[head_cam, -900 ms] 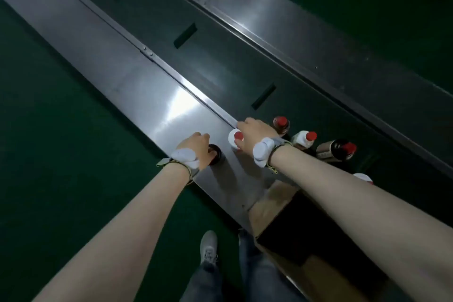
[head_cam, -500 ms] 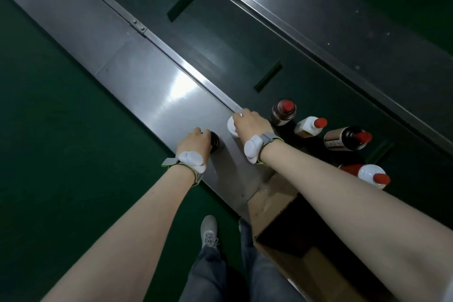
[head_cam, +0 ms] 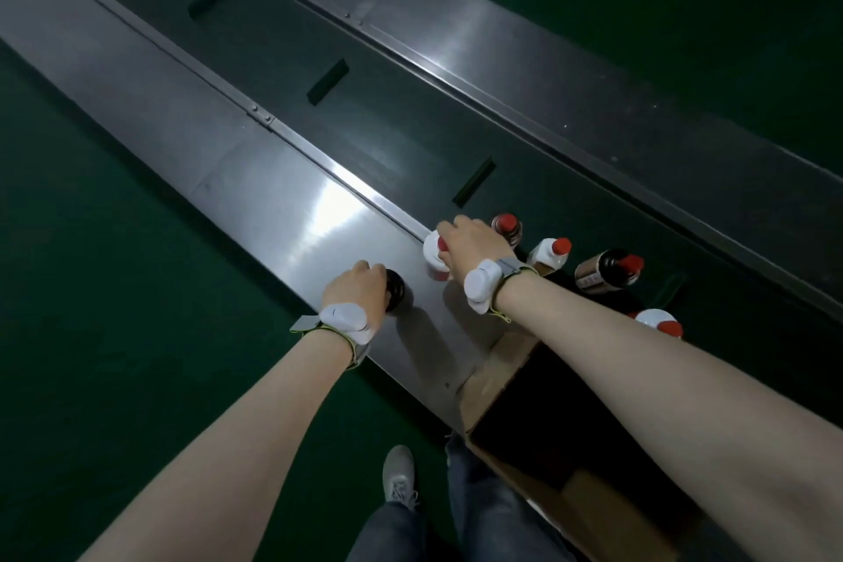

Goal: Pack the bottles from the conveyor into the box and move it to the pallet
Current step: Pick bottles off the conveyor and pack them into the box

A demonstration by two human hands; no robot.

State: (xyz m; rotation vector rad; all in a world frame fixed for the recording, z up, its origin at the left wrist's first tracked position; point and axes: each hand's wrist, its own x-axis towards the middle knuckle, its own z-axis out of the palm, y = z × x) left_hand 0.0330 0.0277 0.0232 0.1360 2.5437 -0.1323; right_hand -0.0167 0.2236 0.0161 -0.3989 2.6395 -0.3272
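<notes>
My left hand [head_cam: 358, 294] is closed over the top of a dark bottle [head_cam: 394, 290] standing on the steel side rail [head_cam: 283, 214] of the conveyor. My right hand [head_cam: 472, 244] grips the neck of a white bottle with a red cap [head_cam: 433, 253] at the rail's inner edge. On the dark belt [head_cam: 365, 123] to the right stand a dark red-capped bottle [head_cam: 506, 226], a white one [head_cam: 552, 253], a dark labelled one [head_cam: 606, 272] and another white one [head_cam: 659, 324]. An open cardboard box [head_cam: 490, 374] sits below my right forearm, its inside dark.
Green floor [head_cam: 91, 287] lies left of the conveyor and beyond its far steel rail [head_cam: 524, 59]. My legs in jeans and a grey shoe [head_cam: 399, 472] stand between rail and box. Small dark cleats [head_cam: 474, 187] cross the belt at intervals.
The view has shifted a little. Both hands keep their hold on the same two bottles at the same spot on the rail; the loose bottles on the belt stay put.
</notes>
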